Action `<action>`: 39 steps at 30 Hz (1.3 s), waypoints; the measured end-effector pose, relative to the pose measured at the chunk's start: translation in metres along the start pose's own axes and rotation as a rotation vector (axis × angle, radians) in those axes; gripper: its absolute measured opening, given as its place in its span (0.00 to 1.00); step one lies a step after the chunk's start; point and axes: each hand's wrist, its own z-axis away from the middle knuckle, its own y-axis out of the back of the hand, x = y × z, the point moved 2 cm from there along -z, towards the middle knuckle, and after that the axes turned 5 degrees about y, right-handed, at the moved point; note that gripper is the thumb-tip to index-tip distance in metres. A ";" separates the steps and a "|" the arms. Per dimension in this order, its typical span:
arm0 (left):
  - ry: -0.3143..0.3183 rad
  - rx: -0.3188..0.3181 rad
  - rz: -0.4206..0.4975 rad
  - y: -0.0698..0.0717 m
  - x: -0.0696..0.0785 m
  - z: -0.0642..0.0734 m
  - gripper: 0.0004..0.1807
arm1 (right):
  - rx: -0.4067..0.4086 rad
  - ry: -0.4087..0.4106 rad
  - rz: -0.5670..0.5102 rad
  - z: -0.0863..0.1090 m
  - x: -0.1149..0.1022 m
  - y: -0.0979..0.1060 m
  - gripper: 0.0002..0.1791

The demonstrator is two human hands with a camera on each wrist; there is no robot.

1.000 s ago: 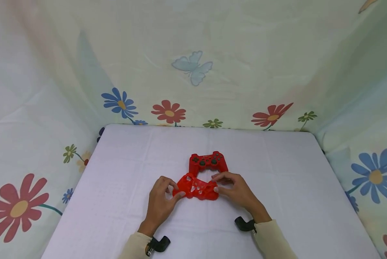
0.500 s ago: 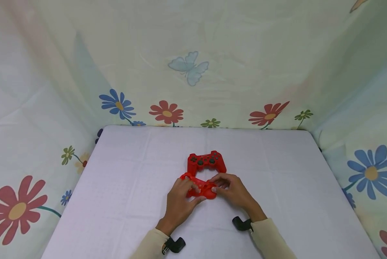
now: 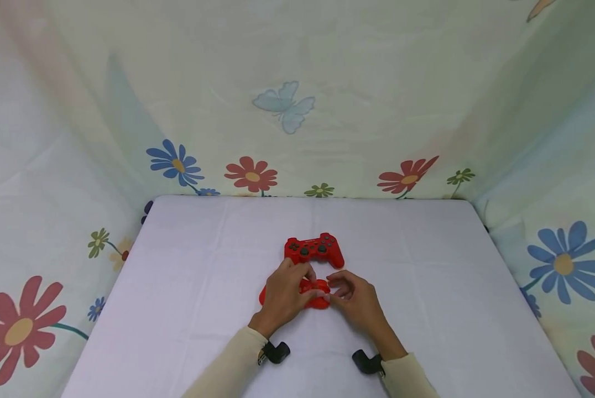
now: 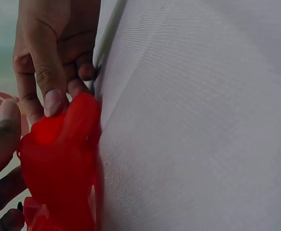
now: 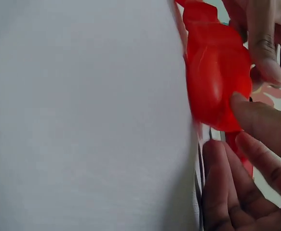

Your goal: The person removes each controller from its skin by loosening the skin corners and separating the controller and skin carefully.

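A red game controller [image 3: 313,249] with dark sticks and buttons lies face up on the white table [image 3: 228,243]. Nearer the person is an empty, soft red controller cover [image 5: 212,72] with see-through parts. My right hand [image 3: 359,304] pinches its right end, the thumb on its smooth bulge and the fingers behind. My left hand [image 3: 282,296] reaches over the cover's left and middle, hiding much of it. Its index finger and thumb bend toward the right end, close to the right hand's fingertips. In the right wrist view the left thumb looks slightly apart; whether its fingers grip the cover is unclear.
A flower-print curtain [image 3: 367,110] hangs behind and on both sides of the table. Each wrist wears a black camera mount, one at the left wrist [image 3: 277,352] and one at the right wrist [image 3: 366,362].
My left hand has let go of the cover's left end and moved right across it toward the right end. The right hand stays at the right end. The controller lies still.
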 end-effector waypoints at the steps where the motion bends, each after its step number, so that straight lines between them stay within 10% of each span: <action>1: -0.002 -0.018 0.003 0.000 0.000 0.000 0.21 | 0.006 -0.015 0.006 0.002 -0.001 -0.001 0.22; 14: -0.067 -0.032 0.027 -0.006 0.002 0.002 0.19 | 0.033 -0.078 0.029 0.011 -0.006 -0.007 0.25; 31: 0.086 -0.195 0.118 -0.010 0.000 -0.005 0.12 | 0.035 -0.154 -0.015 0.019 -0.010 -0.009 0.29; 39: 0.172 -0.118 0.193 -0.008 -0.001 -0.010 0.10 | 0.056 -0.160 -0.131 0.027 -0.011 -0.006 0.27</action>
